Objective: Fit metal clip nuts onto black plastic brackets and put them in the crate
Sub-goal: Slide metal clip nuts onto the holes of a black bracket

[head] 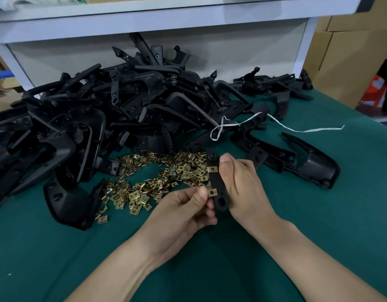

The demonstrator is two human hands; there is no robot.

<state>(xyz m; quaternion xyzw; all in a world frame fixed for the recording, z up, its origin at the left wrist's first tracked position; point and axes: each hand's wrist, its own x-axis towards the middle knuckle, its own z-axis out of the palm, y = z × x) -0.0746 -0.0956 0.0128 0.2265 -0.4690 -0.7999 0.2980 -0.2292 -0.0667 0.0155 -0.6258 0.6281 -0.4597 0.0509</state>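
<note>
My right hand (242, 182) grips a flat black plastic bracket (216, 184) held upright above the green table. One brass clip nut (211, 169) sits on the bracket's upper left edge. My left hand (188, 205) pinches a second clip nut (212, 192) against the bracket's lower left edge, thumb on top. A loose heap of brass clip nuts (157, 179) lies just behind my hands. A big pile of black brackets (114, 110) fills the table's back left. No crate is in view.
Green table mat (319, 225) spreads to the front and right. A large curved black part (314, 162) lies to the right, another (70, 201) to the left. White string (297, 128) trails over the parts. A white shelf frame (166, 20) and cardboard boxes (340, 62) stand behind.
</note>
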